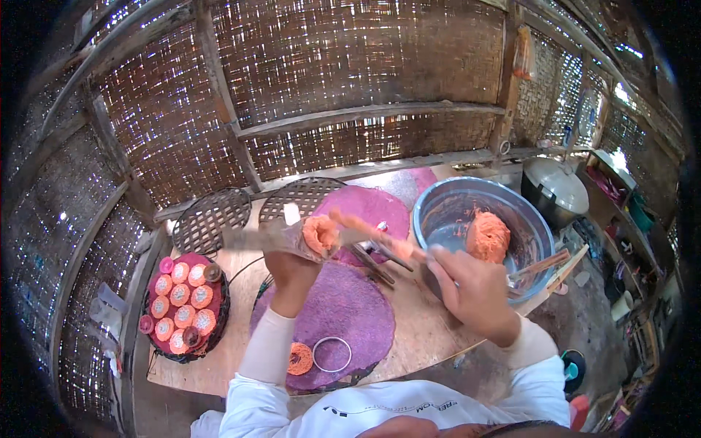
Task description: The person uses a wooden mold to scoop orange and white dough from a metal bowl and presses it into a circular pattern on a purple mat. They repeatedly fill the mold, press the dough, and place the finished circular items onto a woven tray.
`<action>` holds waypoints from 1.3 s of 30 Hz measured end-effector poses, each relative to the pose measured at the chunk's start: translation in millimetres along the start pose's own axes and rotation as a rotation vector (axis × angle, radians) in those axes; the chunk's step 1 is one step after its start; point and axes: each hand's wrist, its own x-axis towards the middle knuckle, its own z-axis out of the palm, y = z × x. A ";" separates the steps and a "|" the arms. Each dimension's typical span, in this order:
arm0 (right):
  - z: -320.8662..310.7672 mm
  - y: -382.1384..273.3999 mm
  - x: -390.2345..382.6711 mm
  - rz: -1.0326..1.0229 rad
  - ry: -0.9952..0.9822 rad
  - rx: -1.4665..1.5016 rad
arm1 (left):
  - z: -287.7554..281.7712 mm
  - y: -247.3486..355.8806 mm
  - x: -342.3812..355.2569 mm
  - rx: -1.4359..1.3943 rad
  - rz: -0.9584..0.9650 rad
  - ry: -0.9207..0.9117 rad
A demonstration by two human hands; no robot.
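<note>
My left hand (290, 274) is closed around a wooden tool (252, 239) with a long flat handle. A hollow lump of orange dough (320, 235) sits in the tool's middle. In my closed right hand (473, 292) is a stick (387, 239) smeared with orange paste, its far end beside the dough. Below my hands lies a purple round mat (328, 306). Near its front edge are a small orange round cake (298, 359) and a thin white ring (332, 337). A blue basin (438, 191) holding a large orange dough mass (488, 237) stands beyond my right hand.
At the left, a round tray (174, 356) carries several orange cakes with white centres. Woven black racks (212, 219) and another purple mat (350, 208) lie at the back. Wooden sticks (372, 266) rest mid-table. A lidded pot (555, 186) stands behind the basin.
</note>
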 end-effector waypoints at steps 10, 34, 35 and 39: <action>81.8 -27.4 -38.3 0.148 0.099 0.348 | 44.3 -27.5 -9.6 -0.880 -0.368 0.453; 11.7 152.1 -31.4 0.539 -0.350 -0.449 | -58.9 -30.4 -6.7 -0.868 -0.528 0.274; 27.8 196.8 -48.3 0.569 -0.416 -0.652 | -57.3 -18.2 0.7 -0.995 -0.495 0.220; 95.4 295.6 -94.5 0.550 -0.638 -0.925 | -48.1 5.1 27.0 -1.625 -0.354 0.038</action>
